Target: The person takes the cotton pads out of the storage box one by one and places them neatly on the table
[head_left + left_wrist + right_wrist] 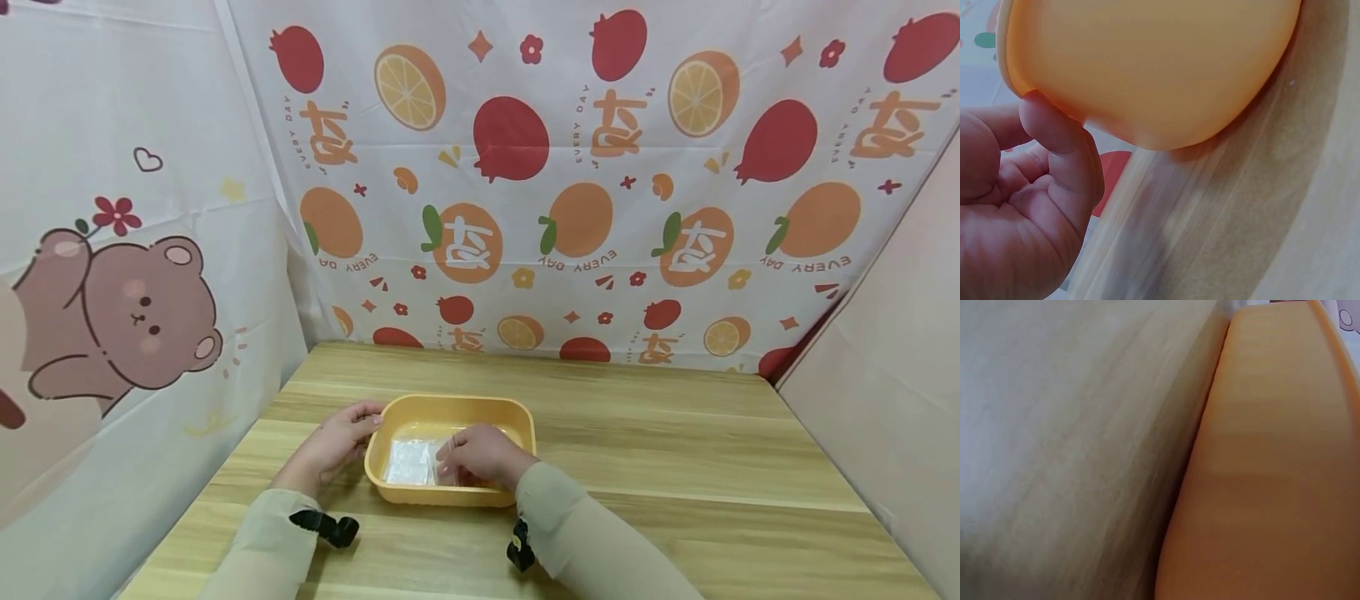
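1. Beige sleeves (611, 537) come in from the near edge, each with a black camera mount (343, 532) at the wrist.
2. One yellow tray (447, 497), a rounded rectangle with raised walls, sits flat on the wooden table (675, 467), its open side up.
3. Inside the tray, thin clear packets (408, 462) with whitish contents lie toward the left on the floor, partly overlapping; their number is unclear.
4. At the tray's left end, the left hand (341, 439) holds the rim, its thumb and fingers bent against the edge.
5. Over the near wall reaches the right hand (483, 454), fingers pointing down among the packets; whether they pinch one I cannot tell.
6. Beneath that hand shows a reddish patch (467, 478), mostly hidden and too small to identify.
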### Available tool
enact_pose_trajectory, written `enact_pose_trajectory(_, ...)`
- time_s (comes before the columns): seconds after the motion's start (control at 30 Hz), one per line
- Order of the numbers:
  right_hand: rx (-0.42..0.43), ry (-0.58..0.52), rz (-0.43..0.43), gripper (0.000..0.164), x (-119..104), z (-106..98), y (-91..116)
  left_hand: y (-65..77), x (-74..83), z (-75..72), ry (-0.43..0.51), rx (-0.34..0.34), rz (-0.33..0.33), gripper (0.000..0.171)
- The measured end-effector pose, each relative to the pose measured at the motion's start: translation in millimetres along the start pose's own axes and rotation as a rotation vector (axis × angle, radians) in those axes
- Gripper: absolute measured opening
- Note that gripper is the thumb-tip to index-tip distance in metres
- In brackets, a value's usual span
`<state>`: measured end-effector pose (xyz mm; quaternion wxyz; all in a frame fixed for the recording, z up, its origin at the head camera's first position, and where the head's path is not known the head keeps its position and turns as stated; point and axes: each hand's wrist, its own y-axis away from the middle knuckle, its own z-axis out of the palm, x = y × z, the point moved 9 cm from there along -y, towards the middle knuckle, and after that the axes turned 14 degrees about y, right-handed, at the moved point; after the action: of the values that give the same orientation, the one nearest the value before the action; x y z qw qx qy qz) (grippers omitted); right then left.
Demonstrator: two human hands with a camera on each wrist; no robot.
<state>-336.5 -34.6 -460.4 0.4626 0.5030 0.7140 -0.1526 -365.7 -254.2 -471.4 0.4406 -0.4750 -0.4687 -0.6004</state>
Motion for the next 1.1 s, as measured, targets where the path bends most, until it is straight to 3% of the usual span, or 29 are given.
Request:
enact_pose_trajectory(0.2,0.019,-0.062,-0.036,0.014,-5,-11,6,-0.2,0.1,0.4,0.006,0.0,0.004,0.043)
enact_pose_trajectory(0.5,0.057,-0.025,-0.147,0.02,-19,-43,19,-0.7,-1.2,2.7,0.012,-0.019,0.012,0.043)
enact_pose_trajectory(0.83,0.081,-0.1,-0.231,0.025,-16,-94,40,-1.8,-1.7,1.4,-0.003,-0.03,0.027,0.043)
enact_pose_trajectory(1.1,0.11,-0.068,-0.264,0.023,-10,-140,61,-1.1,-3.0,-1.7,0.007,-0.018,0.026,0.04)
